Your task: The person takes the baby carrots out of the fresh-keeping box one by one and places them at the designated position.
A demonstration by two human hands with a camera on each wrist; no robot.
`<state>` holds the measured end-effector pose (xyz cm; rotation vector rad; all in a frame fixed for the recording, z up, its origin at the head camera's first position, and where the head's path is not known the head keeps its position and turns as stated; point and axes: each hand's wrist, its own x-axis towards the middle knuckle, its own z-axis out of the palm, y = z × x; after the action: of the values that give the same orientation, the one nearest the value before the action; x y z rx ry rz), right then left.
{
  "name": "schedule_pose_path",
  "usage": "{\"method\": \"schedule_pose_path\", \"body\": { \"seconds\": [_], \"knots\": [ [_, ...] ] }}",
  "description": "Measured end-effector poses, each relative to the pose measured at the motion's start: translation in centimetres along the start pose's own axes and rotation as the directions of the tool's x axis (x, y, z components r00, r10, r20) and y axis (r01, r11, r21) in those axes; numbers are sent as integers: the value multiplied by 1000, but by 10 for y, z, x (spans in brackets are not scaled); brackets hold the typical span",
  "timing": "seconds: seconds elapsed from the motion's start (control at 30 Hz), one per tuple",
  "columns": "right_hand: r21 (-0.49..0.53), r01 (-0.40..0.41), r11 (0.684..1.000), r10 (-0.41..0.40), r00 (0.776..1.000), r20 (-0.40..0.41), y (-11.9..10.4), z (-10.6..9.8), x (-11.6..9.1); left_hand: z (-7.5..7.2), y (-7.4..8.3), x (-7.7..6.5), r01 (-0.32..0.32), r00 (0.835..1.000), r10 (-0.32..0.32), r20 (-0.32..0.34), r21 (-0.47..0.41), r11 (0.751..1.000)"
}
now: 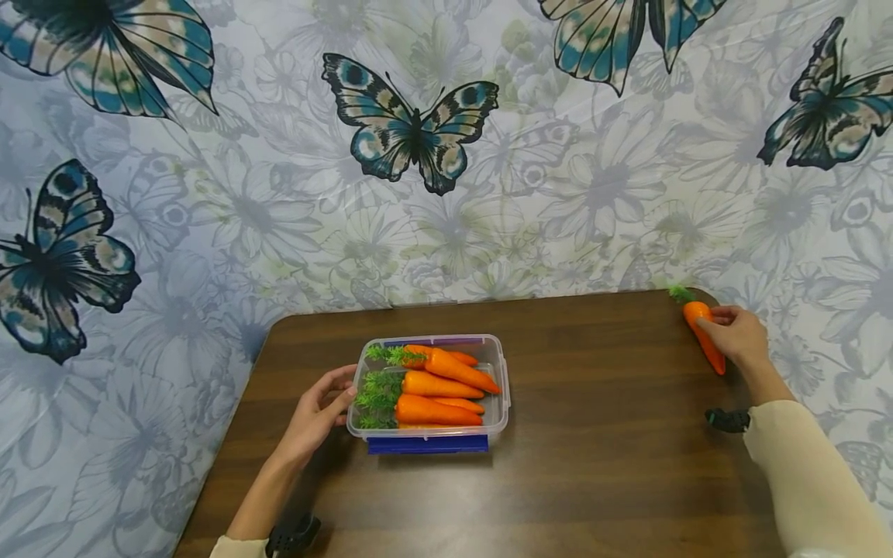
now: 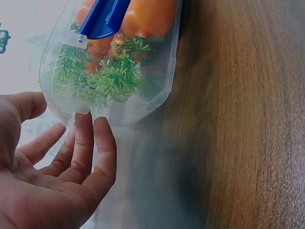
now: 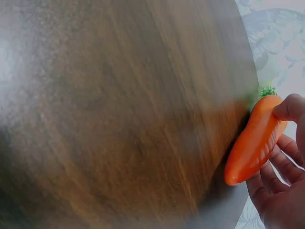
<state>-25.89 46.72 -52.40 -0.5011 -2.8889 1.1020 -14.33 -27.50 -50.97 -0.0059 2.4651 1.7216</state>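
Note:
At the table's far right corner, my right hand [image 1: 739, 337] pinches an orange carrot [image 1: 706, 337] with a green leafy top. The right wrist view shows the thumb on the upper end of the carrot [image 3: 257, 138] and the fingers behind it. A clear plastic container [image 1: 505, 387] with blue side clips sits left of the table's middle. Several carrots [image 1: 446, 385] lie inside, their green tops to the left. My left hand [image 1: 317, 415] touches the container's left end, fingers loosely bent. In the left wrist view, the fingertips [image 2: 102, 125] meet its end wall.
The brown wooden table [image 1: 600, 465] has rounded far corners. Behind it hangs a pale floral cloth [image 1: 586, 186] printed with large butterflies. Each wrist wears a black strap, such as the right strap [image 1: 727, 420].

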Motion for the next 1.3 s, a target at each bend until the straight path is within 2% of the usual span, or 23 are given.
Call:
{"method": "schedule_pose_path", "body": {
  "seconds": [0.37, 0.7, 0.97, 1.3],
  "knots": [
    [-3, -23, 1000, 23, 999, -46, 0, -4, 2, 1, 0, -1, 3, 1000, -3, -3, -4, 1000],
    [0, 12, 1000, -12, 997, -70, 5, -3, -4, 1, 4, -5, -1, 1000, 1, -7, -12, 1000],
    [5, -1, 1000, 1, 998, -66, 12, -4, -4, 0, 2, -5, 1, 1000, -1, -15, -16, 1000],
    [1, 20, 1000, -19, 998, -67, 16, -8, -8, 1, 3, -5, -5, 1000, 4, -10, -24, 1000]
  ]
}}
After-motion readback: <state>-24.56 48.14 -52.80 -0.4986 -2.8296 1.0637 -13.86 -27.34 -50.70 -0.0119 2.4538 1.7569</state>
